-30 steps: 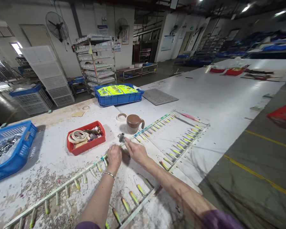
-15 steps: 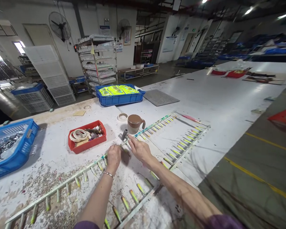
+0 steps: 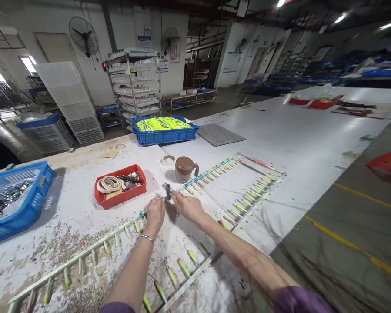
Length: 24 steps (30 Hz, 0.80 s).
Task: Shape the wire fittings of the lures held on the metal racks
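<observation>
1. White counter (image 3: 280, 130) in a factory hall carries a red tray (image 3: 121, 189) and a brown mug (image 3: 184, 168)
2. Left hand (image 3: 155, 214) pinches the long rail (image 3: 84, 254) of yellow lures
3. Right hand (image 3: 188, 207) holds a small grey tool (image 3: 167, 190) in a closed grip above that rail

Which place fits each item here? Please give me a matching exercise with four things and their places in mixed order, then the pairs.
Things:
1. brown mug
2. red tray
3. blue crate
4. left hand

Places:
A. holds rolls of tape
B. on the long rack strip
C. just beyond the hands, near a loose tape roll
D. far table edge, holding yellow items

Pairs: 1-C, 2-A, 3-D, 4-B
</observation>
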Available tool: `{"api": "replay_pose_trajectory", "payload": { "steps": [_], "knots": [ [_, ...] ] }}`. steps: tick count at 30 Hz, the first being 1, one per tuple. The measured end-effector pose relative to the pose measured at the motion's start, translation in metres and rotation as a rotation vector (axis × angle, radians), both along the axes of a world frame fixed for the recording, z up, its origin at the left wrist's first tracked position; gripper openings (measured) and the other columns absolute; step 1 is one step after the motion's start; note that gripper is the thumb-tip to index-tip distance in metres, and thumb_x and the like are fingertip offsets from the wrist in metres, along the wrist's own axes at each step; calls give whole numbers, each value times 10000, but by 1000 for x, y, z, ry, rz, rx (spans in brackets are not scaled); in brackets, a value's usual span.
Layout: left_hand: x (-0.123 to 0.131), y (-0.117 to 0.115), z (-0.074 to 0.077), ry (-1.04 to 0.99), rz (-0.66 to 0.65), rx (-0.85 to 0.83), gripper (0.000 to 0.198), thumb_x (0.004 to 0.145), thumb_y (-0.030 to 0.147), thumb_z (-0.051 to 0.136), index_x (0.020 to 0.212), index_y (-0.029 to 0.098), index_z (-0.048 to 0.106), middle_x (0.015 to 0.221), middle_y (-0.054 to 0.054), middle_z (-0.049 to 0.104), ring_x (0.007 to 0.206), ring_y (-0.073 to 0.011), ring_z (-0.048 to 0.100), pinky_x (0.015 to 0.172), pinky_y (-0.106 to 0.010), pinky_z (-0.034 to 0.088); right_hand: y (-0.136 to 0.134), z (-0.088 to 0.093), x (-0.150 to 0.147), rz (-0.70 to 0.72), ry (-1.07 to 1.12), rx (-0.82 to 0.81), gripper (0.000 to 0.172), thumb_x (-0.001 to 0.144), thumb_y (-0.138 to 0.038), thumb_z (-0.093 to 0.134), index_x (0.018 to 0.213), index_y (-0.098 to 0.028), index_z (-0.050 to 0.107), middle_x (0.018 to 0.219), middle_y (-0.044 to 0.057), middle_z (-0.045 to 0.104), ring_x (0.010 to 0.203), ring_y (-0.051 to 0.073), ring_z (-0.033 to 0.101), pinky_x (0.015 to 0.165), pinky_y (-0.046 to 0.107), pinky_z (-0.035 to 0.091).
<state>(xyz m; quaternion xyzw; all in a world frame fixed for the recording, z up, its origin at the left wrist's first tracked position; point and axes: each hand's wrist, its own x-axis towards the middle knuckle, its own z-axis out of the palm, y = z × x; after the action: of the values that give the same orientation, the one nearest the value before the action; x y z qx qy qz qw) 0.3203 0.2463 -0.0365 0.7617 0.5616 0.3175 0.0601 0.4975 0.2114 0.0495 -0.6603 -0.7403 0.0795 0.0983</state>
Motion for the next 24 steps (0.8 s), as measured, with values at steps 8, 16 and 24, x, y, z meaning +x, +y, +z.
{"api": "replay_pose_trajectory", "payload": {
  "steps": [8,16,24],
  "knots": [
    [-5,-2,3,-44,-33,11,263,990,125,487,813,192,668,831,-57,657,827,-188,653,809,-302,531,0,-5,3,21,1,29,491,1103,-373,401,1552,-276,574,1010,91,838,912,247,796,774,306,570],
    [-7,-1,2,-82,-62,1,233,981,132,504,818,194,659,823,-47,642,820,-192,650,804,-315,537,-3,-5,3,-10,8,71,488,1106,-368,425,1564,-262,557,1029,93,838,918,223,792,789,265,552],
    [-6,-1,0,-75,-59,30,246,967,91,503,794,194,644,813,-42,627,822,-184,628,806,-301,514,-3,-7,1,7,45,122,511,1123,-377,360,1588,-253,531,1106,101,828,945,220,786,798,271,553]
  ]
}}
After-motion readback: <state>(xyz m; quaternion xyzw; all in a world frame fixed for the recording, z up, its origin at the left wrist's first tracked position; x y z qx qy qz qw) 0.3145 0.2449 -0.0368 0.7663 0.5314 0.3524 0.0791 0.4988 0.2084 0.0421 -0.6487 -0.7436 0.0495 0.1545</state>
